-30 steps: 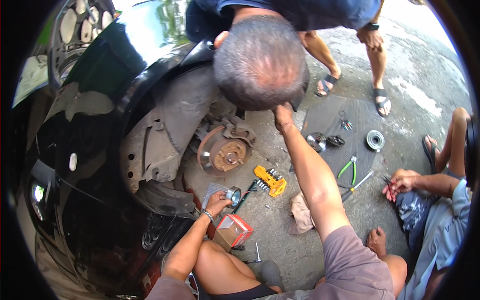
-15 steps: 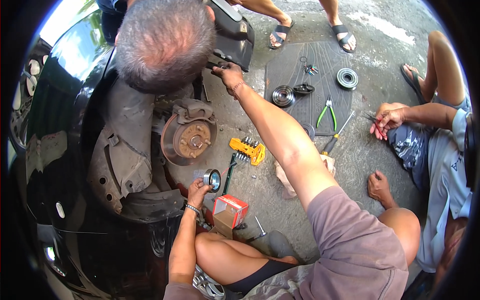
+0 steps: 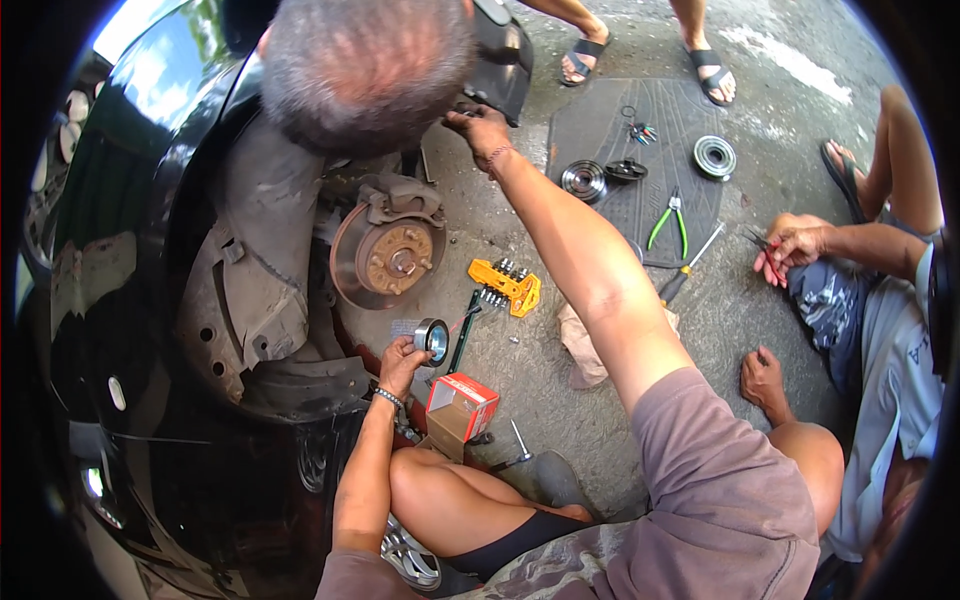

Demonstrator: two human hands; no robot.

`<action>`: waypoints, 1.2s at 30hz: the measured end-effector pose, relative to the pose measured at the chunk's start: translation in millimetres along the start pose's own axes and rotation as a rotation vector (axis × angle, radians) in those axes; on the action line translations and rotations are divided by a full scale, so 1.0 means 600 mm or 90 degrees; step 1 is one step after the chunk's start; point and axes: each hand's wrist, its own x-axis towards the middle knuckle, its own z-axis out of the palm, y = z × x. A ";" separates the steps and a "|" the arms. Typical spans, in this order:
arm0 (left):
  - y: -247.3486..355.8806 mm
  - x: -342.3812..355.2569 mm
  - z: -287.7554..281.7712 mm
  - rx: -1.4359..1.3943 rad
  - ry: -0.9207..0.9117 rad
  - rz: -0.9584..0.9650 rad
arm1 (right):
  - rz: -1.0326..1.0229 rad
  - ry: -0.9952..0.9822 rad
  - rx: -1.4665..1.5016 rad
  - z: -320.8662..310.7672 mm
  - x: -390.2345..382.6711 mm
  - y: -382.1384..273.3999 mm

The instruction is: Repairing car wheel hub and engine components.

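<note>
My left hand (image 3: 398,362) is closed on a shiny metal bearing ring (image 3: 432,340), just above an open red-and-white box (image 3: 467,401). My right arm stretches forward, and my right hand (image 3: 476,135) is closed round something dark that I cannot make out, beside another person's head (image 3: 365,60). To the left are a rusty brake disc (image 3: 385,262) with its caliper (image 3: 400,200) and the dark car's wheel arch liner (image 3: 260,220). An orange socket holder (image 3: 510,288) lies below the disc's right side, near a dark bar (image 3: 465,330) on the ground.
A rubber mat (image 3: 635,230) bears metal rings (image 3: 714,157), keys (image 3: 645,132) and green pliers (image 3: 668,220). A screwdriver (image 3: 675,285), a cloth (image 3: 583,350) and a T-handled tool (image 3: 519,445) lie around. A seated person (image 3: 890,320) holds red-handled pliers; another's sandalled feet (image 3: 712,75) stand behind.
My view has tilted and shifted since one second ago. The other person's head has moved left relative to the brake. My left hand holds the ring higher, with its opening turned toward the right.
</note>
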 end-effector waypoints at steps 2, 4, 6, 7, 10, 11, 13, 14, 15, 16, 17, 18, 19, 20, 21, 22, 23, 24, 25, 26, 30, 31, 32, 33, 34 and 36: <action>-0.005 -0.001 0.000 0.011 0.006 -0.003 | 0.006 -0.014 0.054 0.002 -0.001 0.005; 0.003 -0.005 0.007 0.049 0.015 0.007 | -0.004 -0.026 -0.034 -0.013 -0.002 -0.003; 0.007 -0.029 -0.018 0.099 0.042 0.009 | 0.036 -0.047 -0.028 0.022 -0.039 -0.015; 0.009 -0.019 -0.011 0.081 0.062 0.010 | 0.044 -0.066 0.070 0.010 -0.036 -0.019; 0.010 -0.004 0.012 0.156 0.029 0.026 | -0.013 -0.030 0.095 -0.034 -0.001 -0.022; 0.013 -0.024 -0.005 0.156 0.046 0.011 | -0.002 -0.057 0.097 0.000 -0.029 -0.012; 0.026 -0.009 0.017 0.141 0.015 0.021 | -0.028 -0.056 0.029 -0.052 0.027 -0.019; 0.015 -0.020 -0.008 0.149 0.034 0.014 | 0.010 -0.069 0.067 -0.020 0.003 -0.005; 0.008 -0.023 -0.013 0.154 0.035 0.017 | 0.017 -0.067 0.063 -0.015 0.000 -0.004; 0.002 -0.027 -0.018 0.135 0.032 0.009 | 0.035 -0.070 0.061 -0.011 -0.002 -0.004; -0.001 -0.026 -0.019 0.130 0.028 0.007 | 0.047 -0.073 0.058 -0.010 -0.001 -0.009; -0.004 -0.027 -0.021 0.133 0.035 0.005 | 0.030 -0.086 0.091 -0.005 -0.010 -0.011; -0.007 -0.028 -0.023 0.137 0.042 0.004 | 0.031 -0.082 0.088 0.004 -0.017 -0.012; -0.015 -0.027 -0.028 0.135 0.048 0.001 | 0.046 -0.066 0.073 0.012 -0.021 -0.016; -0.014 -0.026 -0.023 0.133 0.035 0.000 | 0.057 -0.045 0.054 0.002 -0.019 -0.017; -0.012 -0.023 -0.019 0.137 0.032 0.002 | 0.054 -0.052 0.042 -0.005 -0.014 -0.020; -0.008 -0.016 -0.013 0.141 0.027 0.009 | 0.039 -0.038 0.017 -0.016 -0.001 -0.021; -0.015 -0.017 -0.019 0.121 0.026 0.012 | 0.041 -0.041 0.025 -0.007 -0.004 -0.018; -0.021 -0.018 -0.026 0.122 0.022 0.008 | 0.043 -0.045 0.033 0.000 -0.007 -0.016; -0.020 -0.019 -0.029 0.115 0.025 0.013 | 0.045 -0.041 0.032 0.001 -0.009 -0.015; -0.015 -0.021 -0.022 0.107 0.026 0.005 | 0.046 -0.066 0.092 -0.011 -0.004 -0.013; -0.013 -0.019 -0.019 0.112 0.026 0.001 | 0.038 -0.083 0.101 -0.018 0.002 -0.013; -0.013 -0.022 -0.023 0.111 0.035 -0.001 | 0.044 -0.089 0.105 -0.013 -0.002 -0.010; -0.013 -0.025 -0.028 0.132 0.035 -0.005 | 0.035 -0.066 0.038 -0.010 -0.007 -0.006; -0.014 -0.028 -0.033 0.152 0.037 -0.010 | 0.025 -0.045 -0.029 -0.003 -0.011 -0.003; -0.007 -0.028 -0.030 0.146 0.036 -0.013 | -0.098 -0.085 -0.287 -0.018 -0.001 -0.002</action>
